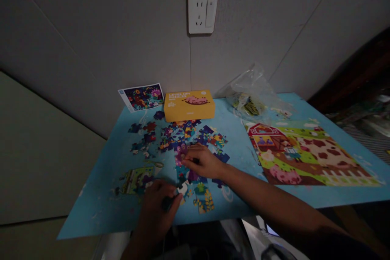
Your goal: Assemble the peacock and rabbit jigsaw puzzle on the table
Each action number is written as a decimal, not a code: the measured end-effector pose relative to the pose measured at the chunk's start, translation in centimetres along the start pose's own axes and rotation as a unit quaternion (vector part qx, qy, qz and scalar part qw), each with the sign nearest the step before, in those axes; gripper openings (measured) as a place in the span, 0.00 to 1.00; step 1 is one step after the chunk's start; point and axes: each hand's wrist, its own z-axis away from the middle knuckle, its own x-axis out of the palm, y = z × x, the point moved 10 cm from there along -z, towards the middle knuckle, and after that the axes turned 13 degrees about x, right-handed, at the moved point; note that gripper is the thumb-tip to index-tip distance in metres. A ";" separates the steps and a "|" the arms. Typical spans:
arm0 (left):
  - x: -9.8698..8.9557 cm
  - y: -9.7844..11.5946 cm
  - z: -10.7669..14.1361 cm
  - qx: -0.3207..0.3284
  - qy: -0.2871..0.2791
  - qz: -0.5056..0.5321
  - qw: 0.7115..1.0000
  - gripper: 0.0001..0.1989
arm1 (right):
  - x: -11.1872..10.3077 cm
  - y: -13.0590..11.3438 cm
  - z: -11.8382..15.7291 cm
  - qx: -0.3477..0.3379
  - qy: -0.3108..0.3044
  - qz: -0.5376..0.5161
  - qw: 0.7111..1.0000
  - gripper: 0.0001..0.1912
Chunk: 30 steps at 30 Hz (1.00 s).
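My left hand [160, 201] is low at the front of the blue table, closed with a white-marked puzzle piece [183, 188] between thumb and fingers. Over the joined purple puzzle pieces [180, 153] is my right hand [204, 161], its fingertips pinched together and touching them. Whether a loose piece is in that pinch is hidden. A small dark item shows at each hand, too dim to name. A joined pair of pieces with a frog and yellow plant [204, 200] lies just in front. A green puzzle section [138, 180] is left of my left hand.
Loose puzzle pieces [149, 137] lie at the left. A yellow puzzle box [189, 106] and a picture card [143, 96] stand by the wall. To the right are a clear plastic bag [251, 93] and a finished farm puzzle [310, 154]. The blue table [100, 195] ends near my body.
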 end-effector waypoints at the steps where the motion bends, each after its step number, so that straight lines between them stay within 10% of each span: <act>1: -0.2 0.5 0.0 0.018 0.007 -0.020 1.000 0.07 | 0.1 0.2 0.0 0.005 -0.001 0.006 1.000 0.16; 16: 1.1 3.6 1.9 0.168 -0.097 -0.078 0.978 0.08 | -0.1 1.2 -0.2 0.042 0.003 0.004 0.999 0.17; 30: 2.2 4.1 1.3 0.147 -0.153 -0.064 0.975 0.15 | 0.2 1.3 -0.1 0.038 -0.004 0.020 0.999 0.17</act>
